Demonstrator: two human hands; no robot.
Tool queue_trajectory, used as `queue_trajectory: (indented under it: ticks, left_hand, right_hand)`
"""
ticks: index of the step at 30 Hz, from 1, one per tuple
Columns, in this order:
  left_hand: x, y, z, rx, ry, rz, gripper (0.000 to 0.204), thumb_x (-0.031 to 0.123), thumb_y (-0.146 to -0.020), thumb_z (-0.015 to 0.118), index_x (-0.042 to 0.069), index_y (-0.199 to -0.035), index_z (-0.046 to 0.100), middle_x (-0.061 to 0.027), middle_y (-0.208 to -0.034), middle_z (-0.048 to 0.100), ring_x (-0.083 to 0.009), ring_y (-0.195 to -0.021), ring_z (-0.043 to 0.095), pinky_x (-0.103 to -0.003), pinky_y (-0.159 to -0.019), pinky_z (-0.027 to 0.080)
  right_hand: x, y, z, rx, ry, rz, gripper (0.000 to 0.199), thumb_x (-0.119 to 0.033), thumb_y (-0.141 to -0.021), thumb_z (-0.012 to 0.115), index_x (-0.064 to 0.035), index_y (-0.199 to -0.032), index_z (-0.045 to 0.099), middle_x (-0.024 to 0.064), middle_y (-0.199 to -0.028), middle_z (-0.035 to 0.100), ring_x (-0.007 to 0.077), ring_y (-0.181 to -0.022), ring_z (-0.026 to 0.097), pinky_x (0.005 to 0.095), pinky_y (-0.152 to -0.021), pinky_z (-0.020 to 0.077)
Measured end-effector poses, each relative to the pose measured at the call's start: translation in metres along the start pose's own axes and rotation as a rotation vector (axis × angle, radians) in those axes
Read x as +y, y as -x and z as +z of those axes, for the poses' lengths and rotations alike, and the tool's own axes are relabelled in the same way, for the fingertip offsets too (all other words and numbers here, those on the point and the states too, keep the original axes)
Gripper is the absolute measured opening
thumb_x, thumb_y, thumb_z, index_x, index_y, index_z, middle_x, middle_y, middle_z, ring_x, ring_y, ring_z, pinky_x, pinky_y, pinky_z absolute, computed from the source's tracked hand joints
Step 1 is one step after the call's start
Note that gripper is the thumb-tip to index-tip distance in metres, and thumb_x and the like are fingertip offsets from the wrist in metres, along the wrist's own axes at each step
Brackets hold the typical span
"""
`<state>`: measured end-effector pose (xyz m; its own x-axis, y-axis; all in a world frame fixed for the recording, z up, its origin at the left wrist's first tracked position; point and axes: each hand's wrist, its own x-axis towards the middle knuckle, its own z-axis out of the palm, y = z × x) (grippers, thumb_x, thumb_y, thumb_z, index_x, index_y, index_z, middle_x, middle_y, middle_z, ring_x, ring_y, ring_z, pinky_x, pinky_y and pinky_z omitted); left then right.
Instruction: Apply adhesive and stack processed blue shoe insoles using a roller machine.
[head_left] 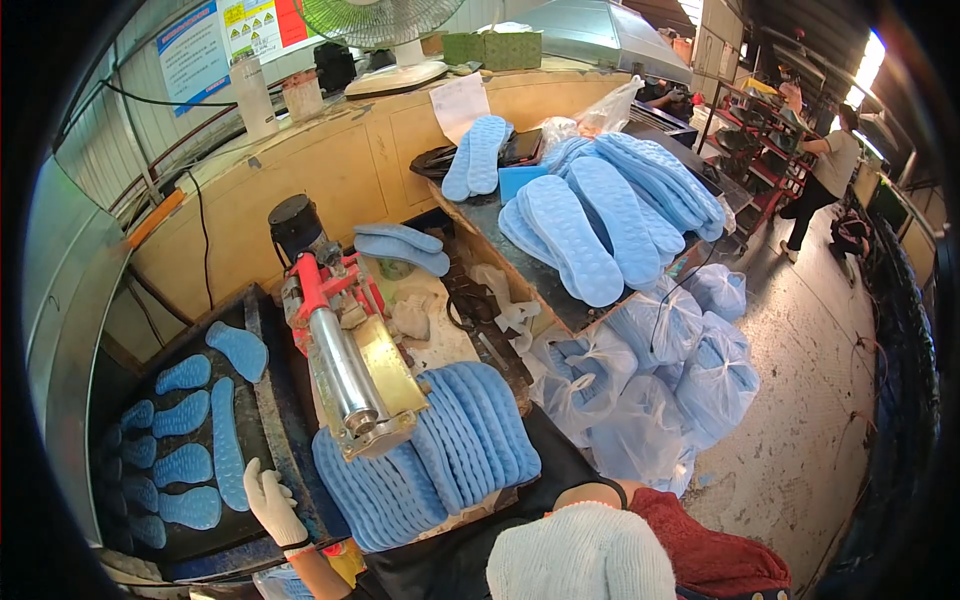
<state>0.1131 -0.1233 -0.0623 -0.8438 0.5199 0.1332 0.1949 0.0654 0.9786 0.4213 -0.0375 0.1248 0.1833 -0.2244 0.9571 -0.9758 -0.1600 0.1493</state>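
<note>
My left hand point(272, 505), in a white knitted glove, is at the edge of a dark belt-like surface point(195, 545) on the left. Its fingers are extended and apart, with nothing in them. Close beside the fingertips lies a long blue insole point(228, 445); whether they touch it I cannot tell. Several shorter blue pieces point(185, 465) lie around it. My right hand point(580, 555), also in white knit, is large and close at the bottom, its fingers hidden. Between and ahead of my hands, a long row of blue dimpled insoles point(470, 430) stands packed together.
A machine with a metal roller point(342, 365) and red arms rises behind the row. Two insoles point(402, 245) lie beyond it. More insole piles point(575, 235) cover a dark table at right, above plastic bags point(650, 370). A person point(825, 165) stands by a rack far right.
</note>
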Motion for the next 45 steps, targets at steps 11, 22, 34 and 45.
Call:
queue_trajectory:
  ticks: [11, 22, 34, 45]
  left_hand:
    - [0.002, 0.000, -0.001, 0.006, 0.011, 0.002, 0.037, 0.010, -0.093, 0.050, -0.002, -0.129, 0.052, -0.0041, -0.086, 0.056, -0.0041, -0.057, 0.044, -0.017, -0.044, 0.034]
    - [-0.002, -0.002, -0.008, -0.008, 0.000, 0.010, 0.036, 0.010, -0.093, 0.050, -0.002, -0.128, 0.053, -0.0035, -0.085, 0.056, -0.0042, -0.057, 0.044, -0.018, -0.045, 0.034]
    - [0.017, 0.006, 0.020, -0.065, -0.122, -0.040, 0.035, 0.009, -0.092, 0.051, -0.003, -0.124, 0.055, -0.0062, -0.090, 0.060, -0.0096, -0.065, 0.052, -0.023, -0.054, 0.043]
    - [0.039, 0.010, 0.022, -0.031, -0.606, 0.229, 0.026, 0.027, -0.090, 0.055, 0.008, -0.106, 0.063, -0.0195, -0.105, 0.062, -0.0383, -0.098, 0.061, -0.046, -0.084, 0.051]
  right_hand:
    - [-0.011, -0.001, 0.028, 0.695, 0.156, 0.229, 0.020, -0.024, -0.091, 0.065, -0.0048, -0.086, 0.069, 0.0204, -0.085, 0.067, 0.0286, -0.058, 0.065, 0.0369, -0.044, 0.0488]
    - [-0.009, -0.009, 0.013, 0.584, 0.101, 0.391, 0.042, -0.036, -0.099, 0.048, 0.0030, -0.087, 0.059, 0.0200, -0.097, 0.063, 0.0317, -0.077, 0.061, 0.0409, -0.069, 0.0469]
    - [-0.114, 0.155, 0.021, 1.150, 0.260, 1.292, 0.038, -0.030, -0.101, 0.045, 0.0017, -0.090, 0.063, 0.0111, -0.086, 0.066, 0.0206, -0.077, 0.061, 0.0303, -0.076, 0.0466]
    - [-0.197, 0.215, 0.101, 0.947, -0.042, 1.959, 0.051, -0.035, -0.102, 0.042, 0.0010, -0.070, 0.058, 0.0216, -0.094, 0.065, 0.0245, -0.085, 0.058, 0.0365, -0.079, 0.0441]
